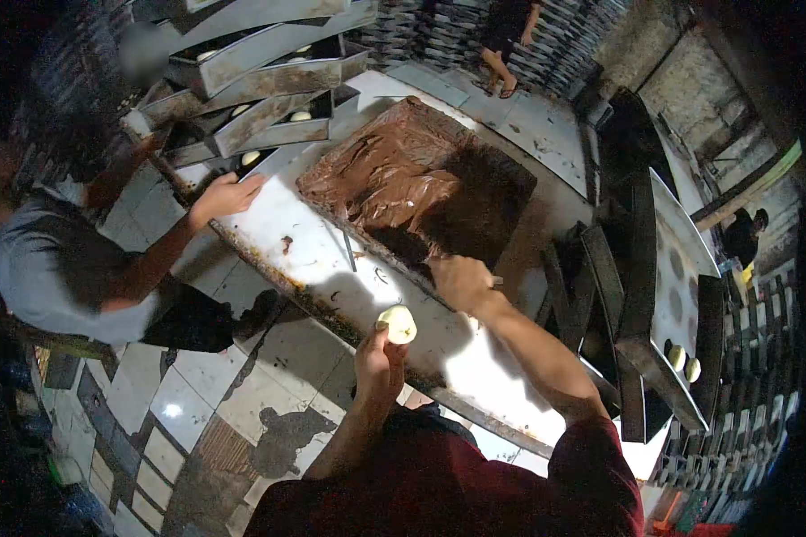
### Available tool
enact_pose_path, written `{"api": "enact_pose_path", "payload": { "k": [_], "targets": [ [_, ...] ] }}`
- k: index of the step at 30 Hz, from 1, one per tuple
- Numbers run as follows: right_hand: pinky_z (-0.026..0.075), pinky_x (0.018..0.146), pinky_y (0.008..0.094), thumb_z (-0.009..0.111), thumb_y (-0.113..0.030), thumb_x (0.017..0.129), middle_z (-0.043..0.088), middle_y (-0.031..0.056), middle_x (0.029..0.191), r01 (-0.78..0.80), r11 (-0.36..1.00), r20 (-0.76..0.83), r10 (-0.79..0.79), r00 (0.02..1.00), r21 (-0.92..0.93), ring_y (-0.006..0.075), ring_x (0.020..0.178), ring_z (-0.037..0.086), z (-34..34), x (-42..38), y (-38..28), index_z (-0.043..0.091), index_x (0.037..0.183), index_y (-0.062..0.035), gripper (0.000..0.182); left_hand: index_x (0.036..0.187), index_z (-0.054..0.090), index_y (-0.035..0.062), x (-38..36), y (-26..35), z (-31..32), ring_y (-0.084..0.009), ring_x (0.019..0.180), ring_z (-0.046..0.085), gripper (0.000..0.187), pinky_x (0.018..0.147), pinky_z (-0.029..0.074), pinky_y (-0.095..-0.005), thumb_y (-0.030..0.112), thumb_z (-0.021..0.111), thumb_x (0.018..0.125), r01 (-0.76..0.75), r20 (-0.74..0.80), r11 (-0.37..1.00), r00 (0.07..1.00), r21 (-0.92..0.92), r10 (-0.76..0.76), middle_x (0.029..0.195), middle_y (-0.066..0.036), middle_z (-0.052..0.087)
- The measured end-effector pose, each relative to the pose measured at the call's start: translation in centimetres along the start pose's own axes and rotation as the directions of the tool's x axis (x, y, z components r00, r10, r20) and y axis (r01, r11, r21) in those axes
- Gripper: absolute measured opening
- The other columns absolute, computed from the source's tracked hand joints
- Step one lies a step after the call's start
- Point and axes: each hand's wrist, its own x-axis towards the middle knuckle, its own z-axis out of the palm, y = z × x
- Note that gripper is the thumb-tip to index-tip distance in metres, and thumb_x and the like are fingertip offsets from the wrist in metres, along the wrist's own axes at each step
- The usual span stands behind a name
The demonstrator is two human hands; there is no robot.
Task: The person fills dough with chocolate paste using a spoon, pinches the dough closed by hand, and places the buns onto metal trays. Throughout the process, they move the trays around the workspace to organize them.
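Between the fingers of my left hand (381,365) is a pale round piece of dough (398,324), held up just off the table's near edge. My right hand (464,283) is closed at the near rim of a wide shallow tray of brown paste (403,192) that looks like chocolate. A short light handle end (497,280) pokes out of that fist; the rest of this tool is hidden by the hand and shadow. The paste is heaped and glossy at the left, thinner and shadowed at the right.
A thin metal stick (350,253) lies by the tray on the white table (304,259). Stacked metal trays (269,89) hold pale dough pieces at left, where a co-worker's hand (228,195) reaches. More trays (663,268) stand at right. Another person's leg (497,67) shows behind.
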Motion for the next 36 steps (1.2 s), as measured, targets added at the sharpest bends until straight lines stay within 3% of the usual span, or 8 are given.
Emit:
{"api": "enact_pose_path", "payload": {
  "k": [5, 6, 15, 22, 26, 30, 34, 36],
  "targets": [
    [0.05, 0.066, 0.0424, 0.058, -0.015, 0.08, 0.063, 0.0201, 0.08, -0.056, 0.674, -0.158, 0.252, 0.955, 0.737, 0.0377, 0.074, 0.061, -0.9, -5.7, 1.9, 0.062, 0.096, -0.0096, 0.018, 0.113, 0.052, -0.0007, 2.6, 3.5, 2.7, -0.0213, 0.102, 0.054, 0.032, 0.09, 0.043, -0.0351, 0.021, 0.043, 0.092, 0.25, -0.054, 0.746, 0.933, -0.618, -0.357, 0.109, -0.011, 0.058],
    [0.047, 0.055, 0.0305, 0.055, -0.002, 0.086, 0.063, 0.013, 0.071, -0.036, 0.641, -0.194, 0.286, 0.939, 0.767, 0.0145, 0.06, 0.058, -0.5, -6.9, 1.1, 0.061, 0.104, -0.0014, 0.019, 0.113, 0.052, -0.0004, 3.0, 4.2, 3.3, -0.0223, 0.105, 0.053, 0.031, 0.096, 0.04, -0.0374, 0.021, 0.042, 0.093, 0.268, -0.024, 0.698, 0.926, -0.664, -0.378, 0.111, -0.011, 0.057],
    [0.044, 0.071, 0.0293, 0.051, 0.015, 0.065, 0.047, 0.012, 0.076, 0.226, 0.723, -0.621, 0.34, 0.706, 0.653, 0.0255, 0.072, 0.05, 11.7, -11.4, 1.5, 0.048, 0.131, -0.0124, 0.071, 0.106, 0.051, -0.0097, 2.1, 10.2, 6.2, -0.028, 0.107, 0.052, 0.03, 0.099, 0.039, -0.0445, 0.006, 0.047, 0.081, 0.238, 0.173, 0.596, 0.971, -0.767, -0.165, 0.115, -0.018, 0.053],
    [0.041, 0.079, 0.0358, 0.055, -0.016, 0.087, 0.056, 0.0239, 0.094, -0.008, 0.876, -0.723, 0.403, 0.561, 0.482, 0.0304, 0.086, 0.053, 9.6, -13.1, 0.3, 0.057, 0.115, -0.002, 0.032, 0.144, 0.011, 0.0205, -5.9, 8.5, 9.7, -0.0329, 0.109, 0.052, 0.077, 0.094, 0.043, -0.0446, -0.003, 0.043, 0.077, 0.07, 0.073, 0.934, 0.996, -0.351, -0.048, 0.125, -0.019, 0.044],
    [0.045, 0.067, 0.0274, 0.039, -0.039, 0.096, 0.063, 0.004, 0.074, 0.011, -0.335, -0.023, -0.033, 0.999, 0.942, 0.0122, 0.065, 0.053, 5.4, -14.5, -1.0, 0.067, 0.091, -0.0004, 0.048, 0.136, 0.024, 0.0115, -9.7, 4.6, 9.7, -0.0307, 0.101, 0.055, 0.06, 0.085, 0.048, -0.0441, 0.008, 0.04, 0.078, 0.067, 0.169, 0.967, 0.985, -0.245, -0.025, 0.113, -0.017, 0.047],
    [0.047, 0.06, 0.0254, 0.048, -0.036, 0.094, 0.061, 0.0063, 0.071, 0.008, -0.264, -0.078, -0.254, 0.964, 0.964, 0.0117, 0.063, 0.056, 2.8, -17.6, -2.1, 0.067, 0.082, 0.0009, 0.043, 0.125, 0.035, 0.0064, -12.7, -4.4, 1.6, -0.03, 0.094, 0.058, 0.044, 0.076, 0.052, -0.0402, 0.009, 0.045, 0.082, -0.121, 0.168, 0.821, 0.985, 0.559, 0.031, 0.107, -0.015, 0.053],
    [0.047, 0.075, 0.0352, 0.069, -0.016, 0.075, 0.057, 0.0088, 0.098, 0.786, 0.351, -0.759, -0.249, 0.602, 0.508, 0.0257, 0.086, 0.055, 3.3, -23.6, -4.8, 0.067, 0.087, -0.0034, 0.017, 0.116, 0.043, 0.0071, -15.4, -6.5, -0.8, -0.0273, 0.091, 0.059, 0.029, 0.074, 0.052, -0.0367, 0.012, 0.046, 0.088, -0.326, 0.174, 0.625, 0.94, 0.709, 0.294, 0.102, -0.015, 0.056],
    [0.047, 0.074, 0.0359, 0.07, -0.015, 0.073, 0.055, 0.0088, 0.1, 0.777, 0.51, -0.8, -0.251, 0.545, 0.369, 0.0271, 0.087, 0.053, 3.7, -26.8, -6.4, 0.066, 0.092, -0.0019, 0.023, 0.11, 0.051, 0.0077, -18.8, 2.4, 7.0, -0.0246, 0.09, 0.058, 0.021, 0.076, 0.05, -0.0349, 0.011, 0.045, 0.09, -0.025, -0.158, 0.847, 0.985, -0.531, -0.07, 0.103, -0.015, 0.055]
  ]
}}
